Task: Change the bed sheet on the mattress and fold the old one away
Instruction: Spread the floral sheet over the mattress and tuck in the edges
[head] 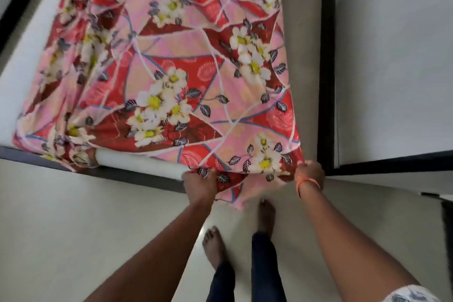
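At the foot of a bed, seen from the head camera, a person stands barefoot on a pale floor (73, 228) and holds the near edge of a floral sheet (176, 73). Red and pink, printed with white and yellow flowers, the sheet is spread over most of a white mattress (22, 76), which shows bare along the left side and at the near edge between the sheet's bunched left corner and the hands. Its left part looks blurred.

Left hand (199, 182) grips the sheet's near hem at the mattress edge, fingers curled over the cloth. Right hand (309, 174), an orange band (307, 183) on its wrist, clutches the sheet's near right corner, lifted clear of the bed frame (122, 174). Between the two hands a flap of sheet hangs down toward the floor, just above the person's right foot (266, 213). The left foot (214, 245) stands nearer the camera. Dark trousers cover both legs.

A grey strip of floor runs along the sheet's right side, and beyond it stands a dark-edged white panel (392, 61).
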